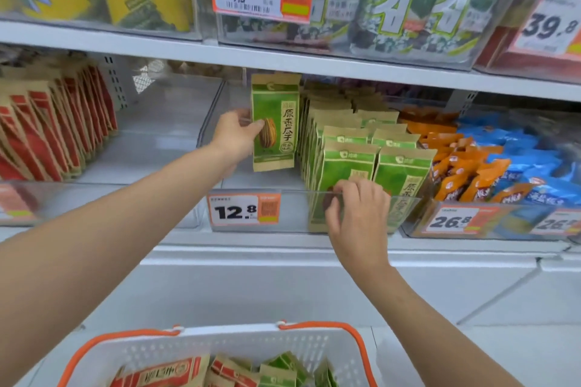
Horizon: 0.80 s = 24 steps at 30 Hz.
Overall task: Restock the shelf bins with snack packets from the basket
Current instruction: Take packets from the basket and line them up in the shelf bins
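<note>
My left hand [236, 135] grips a green sunflower-seed packet [274, 122] by its left edge and holds it upright inside the clear middle bin [292, 195], left of the standing rows of matching green packets [345, 148]. My right hand [358, 214] rests on the bin's clear front wall, fingers curled over its top edge against the front green packets. Below, a white basket with orange handles [220, 349] holds red packets [163, 374] and green packets [283, 371].
A bin of red packets [53, 132] stands at the left, with an empty gap between it and the middle bin. Orange packets [462, 166] and blue packets [534, 163] fill the right bin. Seaweed packs sit on the shelf above. Price tags hang on the bin fronts.
</note>
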Available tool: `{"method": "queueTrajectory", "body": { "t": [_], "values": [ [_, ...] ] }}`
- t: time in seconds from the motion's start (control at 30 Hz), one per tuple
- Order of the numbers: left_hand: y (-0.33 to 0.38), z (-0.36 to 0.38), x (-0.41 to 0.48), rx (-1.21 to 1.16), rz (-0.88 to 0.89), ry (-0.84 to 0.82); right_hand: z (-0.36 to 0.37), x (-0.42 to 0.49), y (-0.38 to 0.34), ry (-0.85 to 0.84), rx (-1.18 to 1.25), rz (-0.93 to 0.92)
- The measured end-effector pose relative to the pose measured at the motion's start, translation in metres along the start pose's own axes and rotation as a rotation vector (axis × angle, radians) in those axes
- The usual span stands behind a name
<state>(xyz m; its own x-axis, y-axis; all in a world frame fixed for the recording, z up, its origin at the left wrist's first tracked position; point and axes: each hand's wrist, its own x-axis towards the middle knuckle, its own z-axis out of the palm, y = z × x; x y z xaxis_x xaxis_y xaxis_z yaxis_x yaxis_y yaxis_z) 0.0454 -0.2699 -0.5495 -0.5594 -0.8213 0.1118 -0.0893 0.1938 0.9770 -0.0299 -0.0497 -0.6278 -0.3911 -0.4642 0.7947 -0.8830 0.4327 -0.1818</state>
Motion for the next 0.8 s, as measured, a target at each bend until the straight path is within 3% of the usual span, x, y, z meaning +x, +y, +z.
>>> {"method": "queueTrajectory", "body": {
  "t": [0.23,0.37,0.8],
  "values": [
    [-0.018,0.031,0.064,-0.008,-0.159,0.096,0.010,-0.003,-0.002,0.048,0.033,0.031],
    [-0.030,0.043,0.071,0.110,-0.174,0.162,0.012,-0.004,-0.003,0.053,0.040,0.035],
    [-0.021,0.060,0.060,0.179,-0.180,0.127,0.012,-0.005,-0.004,0.059,0.056,0.055]
  ]
}}
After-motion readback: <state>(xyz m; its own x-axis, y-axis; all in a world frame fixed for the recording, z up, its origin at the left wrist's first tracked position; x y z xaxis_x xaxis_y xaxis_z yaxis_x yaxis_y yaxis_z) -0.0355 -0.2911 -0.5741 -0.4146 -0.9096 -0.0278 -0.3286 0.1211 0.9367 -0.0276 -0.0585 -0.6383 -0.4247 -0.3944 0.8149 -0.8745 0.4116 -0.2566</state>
